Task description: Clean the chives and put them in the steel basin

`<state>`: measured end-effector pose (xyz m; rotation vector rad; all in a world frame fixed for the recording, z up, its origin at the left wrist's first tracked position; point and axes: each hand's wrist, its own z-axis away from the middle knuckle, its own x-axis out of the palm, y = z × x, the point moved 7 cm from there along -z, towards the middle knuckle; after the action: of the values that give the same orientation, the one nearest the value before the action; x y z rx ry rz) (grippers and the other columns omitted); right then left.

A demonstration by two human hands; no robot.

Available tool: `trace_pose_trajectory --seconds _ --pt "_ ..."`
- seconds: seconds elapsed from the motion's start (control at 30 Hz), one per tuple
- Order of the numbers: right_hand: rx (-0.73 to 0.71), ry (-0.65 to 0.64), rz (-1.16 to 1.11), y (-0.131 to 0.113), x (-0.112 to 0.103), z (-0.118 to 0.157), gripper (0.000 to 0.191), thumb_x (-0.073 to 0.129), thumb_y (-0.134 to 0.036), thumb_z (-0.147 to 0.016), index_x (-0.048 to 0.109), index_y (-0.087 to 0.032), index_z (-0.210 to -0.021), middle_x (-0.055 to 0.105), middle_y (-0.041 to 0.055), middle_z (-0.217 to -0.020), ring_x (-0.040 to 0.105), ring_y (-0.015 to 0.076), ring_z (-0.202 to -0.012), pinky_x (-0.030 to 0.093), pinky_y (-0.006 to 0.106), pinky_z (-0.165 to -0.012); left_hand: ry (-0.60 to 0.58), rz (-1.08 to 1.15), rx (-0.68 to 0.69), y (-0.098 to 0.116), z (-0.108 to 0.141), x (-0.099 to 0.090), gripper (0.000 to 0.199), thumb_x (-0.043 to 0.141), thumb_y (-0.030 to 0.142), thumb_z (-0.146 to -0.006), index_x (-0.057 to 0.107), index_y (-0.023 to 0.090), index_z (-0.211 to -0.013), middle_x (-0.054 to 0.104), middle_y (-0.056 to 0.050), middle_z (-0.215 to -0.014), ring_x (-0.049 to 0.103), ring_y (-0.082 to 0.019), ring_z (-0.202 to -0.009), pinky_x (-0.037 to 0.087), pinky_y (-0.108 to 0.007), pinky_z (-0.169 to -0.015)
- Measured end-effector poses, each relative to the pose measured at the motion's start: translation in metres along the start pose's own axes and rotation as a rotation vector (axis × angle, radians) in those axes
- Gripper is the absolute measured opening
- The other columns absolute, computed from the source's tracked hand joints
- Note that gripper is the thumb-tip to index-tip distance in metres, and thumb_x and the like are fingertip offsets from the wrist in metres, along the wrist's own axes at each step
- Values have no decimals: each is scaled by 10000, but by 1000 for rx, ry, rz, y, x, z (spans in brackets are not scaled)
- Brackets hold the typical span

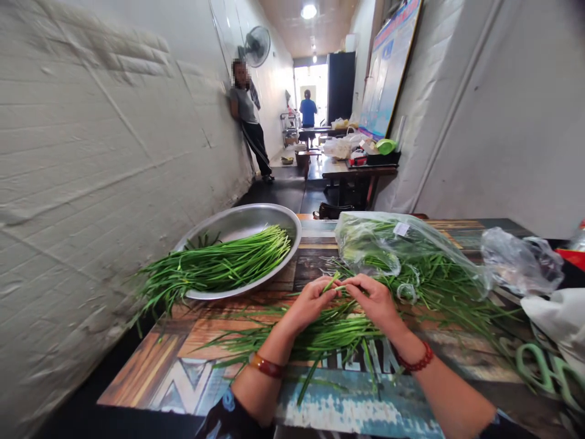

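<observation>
My left hand [315,299] pinches a few green garlic chives [333,281] above the table. Close beside it, fingertips nearly touching, my right hand [372,300] is closed on the same stalks. Under both wrists lies a loose pile of chives [315,338]. To the left, a wide metal bowl [247,221] holds a thick bundle of chives [228,262], its leafy ends hanging over the rim. Beyond my right hand rests a clear plastic bag [411,228] with more chives in it and spilling out.
The table [192,335] has a patchwork wood pattern. Green-handled scissors [534,366] and a crumpled plastic bag [521,259] lie at right. A person [249,116] leans on the left wall; another person [308,111] stands far back. A second table [347,167] bears bags and a tray.
</observation>
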<state>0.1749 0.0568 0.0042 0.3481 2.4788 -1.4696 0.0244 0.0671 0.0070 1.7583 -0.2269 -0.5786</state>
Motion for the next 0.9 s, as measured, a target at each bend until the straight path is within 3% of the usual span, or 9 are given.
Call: trace_pose_trajectory --seconds 0.2,0.33,0.4,0.5,0.63,0.77,0.9 --pt "189 -15 -141 15 5 2 244 636 -428 -867 742 -208 -854 748 40 -804 679 180 -719 544 290 -680 -64 69 -67 0 3 5 533 551 642 -883 673 126 -832 667 -70 -887 563 -181 -862 426 -299 -843" --pt "184 -8 -91 13 5 2 236 632 -413 -862 728 -203 -818 722 27 -747 643 161 -657 515 277 -642 -96 212 -130 -6 6 11 537 546 639 -892 642 122 -782 675 -62 -770 596 -155 -772 434 -290 -830" --pt "168 -3 -70 12 4 2 237 622 -409 -867 725 -204 -805 718 26 -740 639 160 -654 509 276 -640 -101 269 -171 -10 7 13 515 558 639 -884 596 137 -777 606 -11 -642 572 -124 -627 443 -283 -752" --pt "160 4 -71 11 3 2 237 621 -409 -863 724 -206 -797 721 25 -737 639 162 -651 509 275 -633 -95 294 -231 -15 8 15 502 591 654 -853 553 156 -806 412 79 -537 387 -69 -453 369 -238 -561" --pt "162 8 -67 13 3 1 244 623 -410 -856 728 -201 -788 726 29 -746 639 164 -659 510 279 -643 -97 172 -206 -10 8 13 509 581 650 -861 555 148 -783 330 78 -561 267 -67 -510 222 -230 -510" --pt "186 -9 -60 15 2 0 264 621 -422 -852 733 -192 -789 720 30 -729 623 161 -646 500 279 -635 -113 90 -148 -2 6 12 532 543 657 -875 562 139 -756 352 54 -595 302 -93 -604 242 -244 -574" --pt "212 18 -37 9 -4 1 277 632 -436 -839 738 -186 -788 730 35 -743 618 164 -671 486 281 -654 -150 57 -181 -3 6 13 524 532 654 -870 541 141 -763 357 54 -620 286 -89 -605 223 -237 -567"
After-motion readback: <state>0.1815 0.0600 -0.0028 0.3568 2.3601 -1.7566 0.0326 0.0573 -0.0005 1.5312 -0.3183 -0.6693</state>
